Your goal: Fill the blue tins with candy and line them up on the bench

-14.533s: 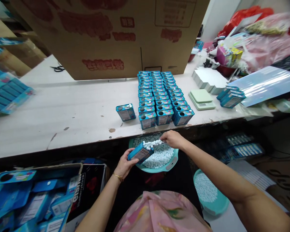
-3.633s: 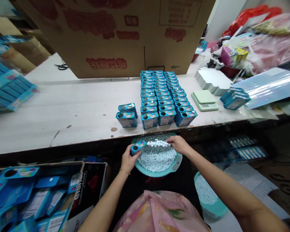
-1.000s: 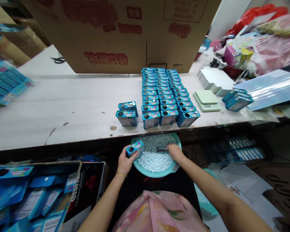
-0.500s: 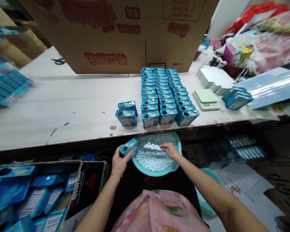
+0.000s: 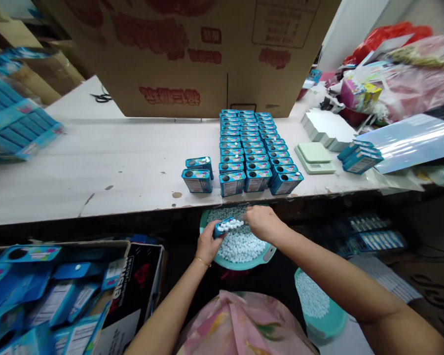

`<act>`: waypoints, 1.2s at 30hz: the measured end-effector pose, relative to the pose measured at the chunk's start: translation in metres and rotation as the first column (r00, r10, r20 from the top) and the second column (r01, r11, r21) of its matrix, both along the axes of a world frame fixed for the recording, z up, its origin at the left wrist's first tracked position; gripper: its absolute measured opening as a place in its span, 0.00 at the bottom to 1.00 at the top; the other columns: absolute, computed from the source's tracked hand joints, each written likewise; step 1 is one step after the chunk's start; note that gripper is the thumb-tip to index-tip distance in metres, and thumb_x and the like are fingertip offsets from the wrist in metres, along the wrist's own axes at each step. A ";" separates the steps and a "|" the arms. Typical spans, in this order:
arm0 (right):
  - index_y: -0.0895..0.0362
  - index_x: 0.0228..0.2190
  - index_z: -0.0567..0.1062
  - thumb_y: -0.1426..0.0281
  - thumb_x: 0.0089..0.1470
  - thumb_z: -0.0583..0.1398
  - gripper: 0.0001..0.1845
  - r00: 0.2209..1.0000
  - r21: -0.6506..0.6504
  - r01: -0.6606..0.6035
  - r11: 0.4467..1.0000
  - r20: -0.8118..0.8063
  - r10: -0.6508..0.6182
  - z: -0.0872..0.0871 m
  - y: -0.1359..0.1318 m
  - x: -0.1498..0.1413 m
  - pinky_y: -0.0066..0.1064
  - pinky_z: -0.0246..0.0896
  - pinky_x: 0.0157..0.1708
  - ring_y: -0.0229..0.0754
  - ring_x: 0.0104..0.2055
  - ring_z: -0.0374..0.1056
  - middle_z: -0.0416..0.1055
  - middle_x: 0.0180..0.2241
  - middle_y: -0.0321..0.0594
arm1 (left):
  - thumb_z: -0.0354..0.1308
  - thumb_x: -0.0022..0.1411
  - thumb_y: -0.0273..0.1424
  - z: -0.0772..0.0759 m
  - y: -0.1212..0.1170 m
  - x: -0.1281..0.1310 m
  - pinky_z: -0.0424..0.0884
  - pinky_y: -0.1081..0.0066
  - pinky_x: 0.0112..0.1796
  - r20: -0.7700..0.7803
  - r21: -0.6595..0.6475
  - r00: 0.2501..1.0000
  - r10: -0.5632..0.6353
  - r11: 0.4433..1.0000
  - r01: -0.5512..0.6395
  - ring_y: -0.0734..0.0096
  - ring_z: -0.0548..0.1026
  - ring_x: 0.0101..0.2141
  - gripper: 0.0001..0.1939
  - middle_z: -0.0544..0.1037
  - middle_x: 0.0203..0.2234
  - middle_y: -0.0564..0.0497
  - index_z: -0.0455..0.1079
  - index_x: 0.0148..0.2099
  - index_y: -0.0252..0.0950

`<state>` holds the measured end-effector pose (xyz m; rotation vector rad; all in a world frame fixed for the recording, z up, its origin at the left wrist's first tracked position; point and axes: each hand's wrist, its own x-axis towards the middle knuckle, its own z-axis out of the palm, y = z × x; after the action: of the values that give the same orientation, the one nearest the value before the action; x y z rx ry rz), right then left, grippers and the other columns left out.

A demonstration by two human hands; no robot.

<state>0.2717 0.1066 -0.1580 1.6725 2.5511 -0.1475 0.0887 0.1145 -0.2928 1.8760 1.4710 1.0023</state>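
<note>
My left hand [image 5: 207, 241] is closed round a small blue candy box [image 5: 218, 230], tilted over the basin, its top toward my right hand. My right hand [image 5: 262, 223], fingers pinched, holds a scoop heaped with small white candies [image 5: 232, 225]; the heap lies over the top of the box and hides most of the scoop. Under both hands is a turquoise basin [image 5: 234, 266] full of loose white candies [image 5: 239, 246]. Two blue boxes [image 5: 197, 181] stand at the table edge, beside long rows of blue boxes [image 5: 258, 180] with round holes in their tops.
A large cardboard box [image 5: 170, 59] stands across the back of the white table [image 5: 140, 162]. A green scale [image 5: 314, 157] and white card stacks [image 5: 327, 125] are to the right. At lower left is a carton of blue boxes [image 5: 55, 301]; at lower right, a second turquoise basin [image 5: 331, 320].
My right hand has lifted the loaded scoop and tipped it onto the box top. My left hand has brought the box rightward over the basin. The view has shifted slightly.
</note>
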 end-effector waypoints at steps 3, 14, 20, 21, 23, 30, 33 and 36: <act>0.59 0.29 0.72 0.76 0.46 0.50 0.12 0.998 0.033 -0.047 0.998 0.039 0.046 0.004 -0.004 -0.011 0.30 0.56 0.29 0.45 0.34 0.65 0.69 0.29 0.47 | 0.55 0.47 0.34 0.000 -0.002 -0.002 0.65 0.67 0.40 0.010 0.015 1.000 -0.004 1.000 0.004 0.67 0.70 0.38 0.18 0.72 0.36 0.50 0.64 0.43 0.38; 0.55 0.35 0.71 0.76 0.48 0.49 0.15 0.995 -0.005 0.091 0.996 0.032 -0.091 0.018 -0.016 0.017 0.26 0.54 0.32 0.40 0.38 0.63 0.68 0.36 0.43 | 0.57 0.48 0.33 0.011 -0.006 -0.014 0.64 0.67 0.42 0.142 0.112 0.990 -0.016 0.994 0.000 0.68 0.69 0.38 0.16 0.70 0.35 0.49 0.64 0.41 0.37; 0.48 0.36 0.71 0.73 0.51 0.46 0.17 0.968 -0.001 0.242 0.970 -0.064 -0.241 -0.019 -0.022 0.054 0.25 0.52 0.28 0.38 0.36 0.65 0.69 0.34 0.37 | 0.58 0.47 0.32 0.045 -0.013 -0.023 0.63 0.66 0.43 0.191 0.246 0.977 -0.094 0.968 0.045 0.67 0.68 0.40 0.17 0.68 0.37 0.49 0.63 0.41 0.38; 0.48 0.35 0.71 0.73 0.51 0.46 0.17 0.966 -0.006 0.246 0.969 -0.084 -0.246 -0.027 -0.023 0.057 0.26 0.51 0.28 0.38 0.36 0.65 0.69 0.34 0.36 | 0.58 0.47 0.32 0.052 -0.013 -0.024 0.63 0.66 0.43 0.199 0.247 0.976 -0.088 0.968 0.036 0.67 0.68 0.40 0.17 0.69 0.37 0.49 0.63 0.41 0.38; 0.48 0.35 0.72 0.74 0.50 0.47 0.18 0.958 -0.024 0.257 0.966 -0.125 -0.258 -0.040 -0.026 0.061 0.25 0.51 0.28 0.38 0.36 0.65 0.69 0.33 0.36 | 0.58 0.47 0.32 0.066 -0.005 -0.027 0.63 0.67 0.43 0.222 0.240 0.973 -0.060 0.971 0.005 0.67 0.68 0.39 0.18 0.69 0.37 0.49 0.63 0.42 0.37; 0.49 0.35 0.72 0.75 0.48 0.47 0.18 0.931 -0.127 0.265 0.956 -0.222 -0.288 -0.067 -0.031 0.060 0.24 0.50 0.29 0.37 0.36 0.65 0.70 0.33 0.36 | 0.59 0.45 0.37 0.098 0.063 -0.046 0.65 0.65 0.41 0.124 0.241 0.992 -0.036 0.971 0.005 0.67 0.69 0.37 0.24 0.69 0.36 0.48 0.60 0.44 0.34; 0.49 0.34 0.73 0.75 0.48 0.46 0.19 0.920 -0.150 0.251 0.956 -0.271 -0.284 -0.070 -0.033 0.060 0.24 0.50 0.30 0.37 0.37 0.65 0.70 0.33 0.37 | 0.62 0.38 0.42 0.111 0.076 -0.052 0.61 0.58 0.45 -0.090 0.391 0.974 0.208 0.907 -0.158 0.58 0.64 0.44 0.38 0.65 0.43 0.42 0.56 0.50 0.32; 0.50 0.33 0.73 0.75 0.48 0.46 0.18 0.907 -0.158 0.240 0.958 -0.314 -0.279 -0.072 -0.035 0.060 0.23 0.50 0.30 0.37 0.36 0.65 0.70 0.32 0.37 | 0.65 0.31 0.44 0.128 0.080 -0.051 0.51 0.51 0.50 -0.373 0.465 0.894 0.249 0.884 -0.052 0.47 0.50 0.54 0.53 0.52 0.54 0.37 0.45 0.57 0.34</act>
<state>0.3321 0.0714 -0.2298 2.0894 2.4572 -0.6381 0.0378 0.1941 -0.1646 2.4608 1.7729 1.1282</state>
